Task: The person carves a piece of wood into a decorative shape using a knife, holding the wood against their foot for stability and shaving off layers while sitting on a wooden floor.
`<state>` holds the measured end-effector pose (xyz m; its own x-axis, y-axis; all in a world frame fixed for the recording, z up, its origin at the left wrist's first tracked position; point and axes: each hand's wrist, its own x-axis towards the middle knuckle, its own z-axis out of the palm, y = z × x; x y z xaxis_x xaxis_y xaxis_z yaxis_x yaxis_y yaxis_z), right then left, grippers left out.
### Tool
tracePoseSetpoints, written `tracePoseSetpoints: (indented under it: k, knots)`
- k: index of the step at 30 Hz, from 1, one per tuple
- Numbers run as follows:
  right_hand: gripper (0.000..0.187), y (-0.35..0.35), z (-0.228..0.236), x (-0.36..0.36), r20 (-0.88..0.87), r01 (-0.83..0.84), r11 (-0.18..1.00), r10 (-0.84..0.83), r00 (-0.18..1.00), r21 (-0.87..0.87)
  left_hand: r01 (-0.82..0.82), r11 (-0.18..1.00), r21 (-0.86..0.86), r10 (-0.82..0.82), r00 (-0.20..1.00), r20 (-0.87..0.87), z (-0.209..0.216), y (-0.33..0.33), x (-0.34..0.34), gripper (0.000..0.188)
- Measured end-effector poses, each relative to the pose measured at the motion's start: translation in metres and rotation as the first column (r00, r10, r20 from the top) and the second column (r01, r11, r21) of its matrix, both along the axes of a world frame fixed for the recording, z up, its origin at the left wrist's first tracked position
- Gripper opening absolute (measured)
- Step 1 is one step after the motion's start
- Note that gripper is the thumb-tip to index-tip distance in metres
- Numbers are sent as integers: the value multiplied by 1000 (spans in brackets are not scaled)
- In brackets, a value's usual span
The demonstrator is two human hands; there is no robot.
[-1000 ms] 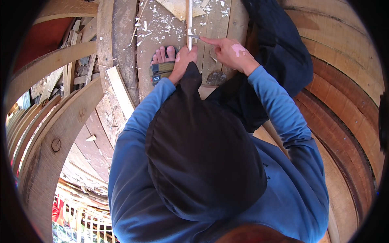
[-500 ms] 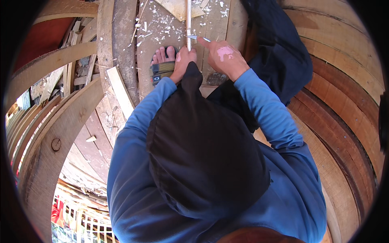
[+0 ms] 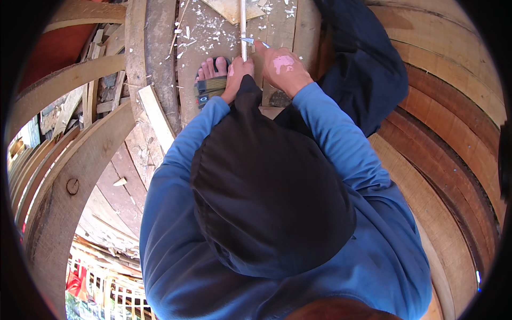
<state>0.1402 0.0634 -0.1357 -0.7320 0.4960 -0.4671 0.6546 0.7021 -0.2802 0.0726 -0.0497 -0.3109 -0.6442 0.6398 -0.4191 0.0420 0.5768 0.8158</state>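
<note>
My left hand (image 3: 239, 76) is closed around the near end of a thin pale wooden stick (image 3: 243, 20), which stretches away from me toward the top of the view. In my right hand (image 3: 287, 69) is a knife, held in a closed grip with the index finger along it. Its blade (image 3: 248, 40) lies across the stick just beyond my left fingers. Part of the left hand is covered by the tip of a dark cloth hood (image 3: 248, 96). The knife's handle is hidden inside my right hand.
White wood shavings (image 3: 213, 37) litter the plank floor around my sandalled foot (image 3: 212, 77). A flat board (image 3: 234, 8) lies under the stick's far part. Curved timber ribs (image 3: 69, 184) rise at left, and a planked wall (image 3: 448, 106) curves along the right. A loose pale batten (image 3: 156, 117) lies at left.
My right hand and the knife have shifted a little left and away from me along the stick. The whole scene has also moved slightly in view.
</note>
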Motion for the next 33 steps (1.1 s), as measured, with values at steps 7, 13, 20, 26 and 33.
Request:
tracePoseSetpoints:
  k: [7, 13, 20, 26, 33]
  knots:
    - [65, 1, 13, 4, 73, 7, 992, 2, 997, -122, -72, 997, 5, 71, 992, 104, -22, -6, 2, 41]
    - [42, -6, 24, 0, 89, 46, 997, -42, 995, -54, -26, 994, -108, 29, 999, 23, -1, -5, -2, 42]
    - [41, -1, 8, 1, 81, -16, 999, 19, 997, -39, -74, 996, -39, 62, 964, -259, -2, -16, -7, 45]
    - [41, 0, -6, 6, 66, -22, 999, 24, 998, -24, 36, 993, -113, -43, 997, -56, 15, -4, -9, 48]
    - [58, 6, -12, 7, -23, -23, 999, 22, 999, -47, -8, 985, -170, 36, 986, 163, 18, 4, -7, 41]
